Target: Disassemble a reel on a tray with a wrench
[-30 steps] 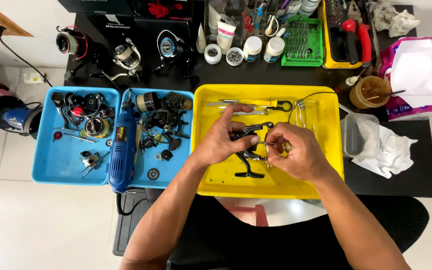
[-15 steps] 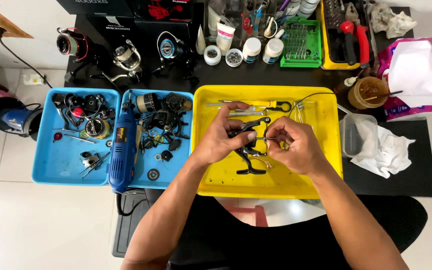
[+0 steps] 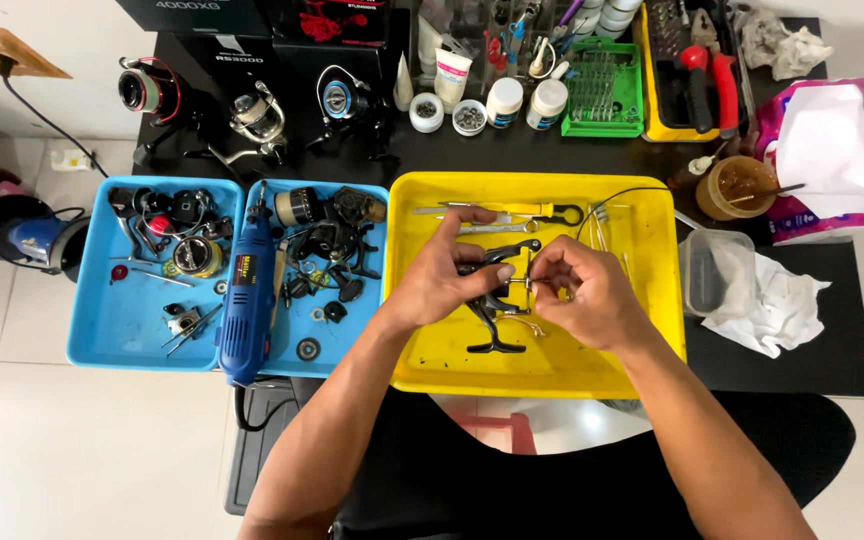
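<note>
My left hand [image 3: 442,275] is wrapped around the black reel body [image 3: 492,290], holding it just above the floor of the yellow tray [image 3: 652,330], its foot hanging toward me. My right hand [image 3: 582,295] is pinched narrow on a small part at the reel's right side; I think it is a thin metal piece, but my fingers cover most of it and I cannot tell for sure. Compared with a second ago, both hands have barely moved: same grip, same spot over the middle of the tray, the right fingertips only a touch closer in on the reel. So I read this as fine fiddling in place, not a pick-up or a put-down.

Out from the hands: a wrench [image 3: 512,211] lies along the tray's far edge, a thin wire [image 3: 622,195] curling beside it. To my left sit two blue trays [image 3: 102,340] of reel parts with a blue rotary tool [image 3: 249,300] between them. To my right on the worktop [image 3: 832,340] are a clear tub [image 3: 709,270] and a white rag [image 3: 772,305]. Further back stand whole reels [image 3: 252,115], small jars [image 3: 502,100] and a green rack [image 3: 602,90].
</note>
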